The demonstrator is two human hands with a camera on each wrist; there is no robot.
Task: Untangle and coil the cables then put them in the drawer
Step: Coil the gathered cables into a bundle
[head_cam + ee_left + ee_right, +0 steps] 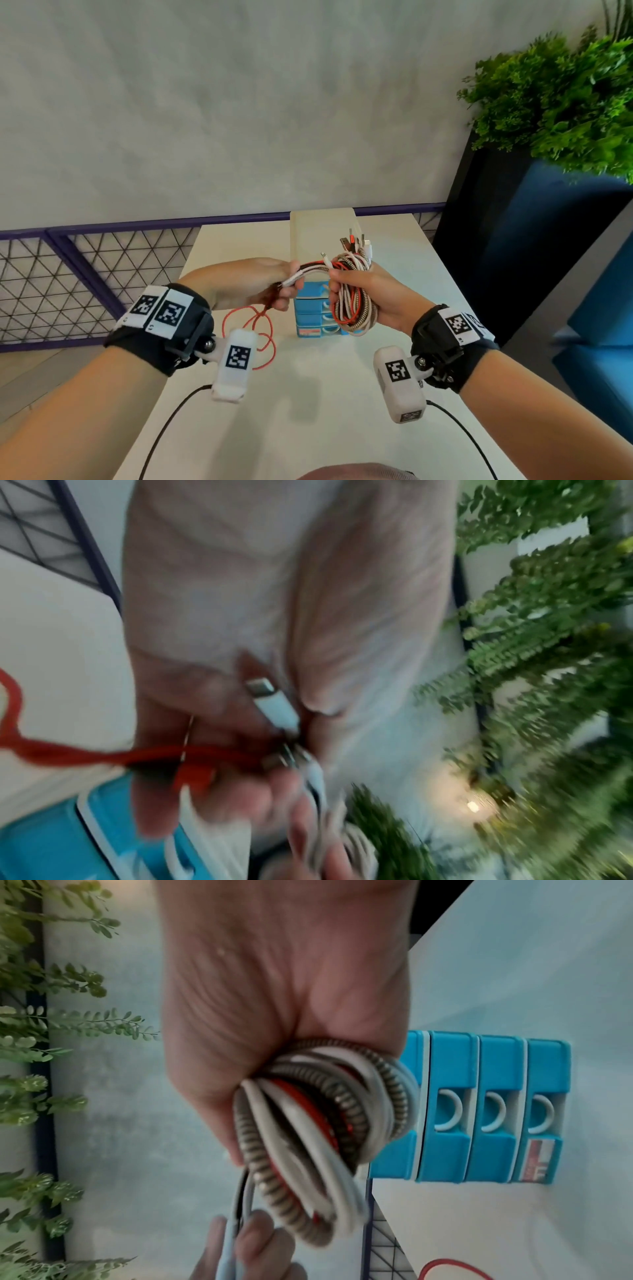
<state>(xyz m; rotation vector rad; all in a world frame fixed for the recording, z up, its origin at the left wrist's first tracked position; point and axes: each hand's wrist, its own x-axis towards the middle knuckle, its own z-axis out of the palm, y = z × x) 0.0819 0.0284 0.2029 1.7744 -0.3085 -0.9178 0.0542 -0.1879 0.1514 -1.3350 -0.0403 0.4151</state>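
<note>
My right hand (346, 287) grips a coiled bundle of cables (352, 305), white, red and braided, with several plugs (356, 241) sticking up at the top. The same bundle of cables (318, 1139) fills the right wrist view. My left hand (284, 284) pinches cable ends that run across to the bundle, among them a white plug (274, 704). A loose red cable (263, 329) hangs from the left hand down to the white table (308, 394). The small drawer unit (315, 318), cream on top with blue drawers (493, 1110), stands just behind both hands; the drawers look closed.
A purple-framed mesh fence (85, 274) runs along the far left edge of the table. A dark planter with green foliage (561, 102) stands at the right. Black wrist-camera leads (164, 431) trail over the near table.
</note>
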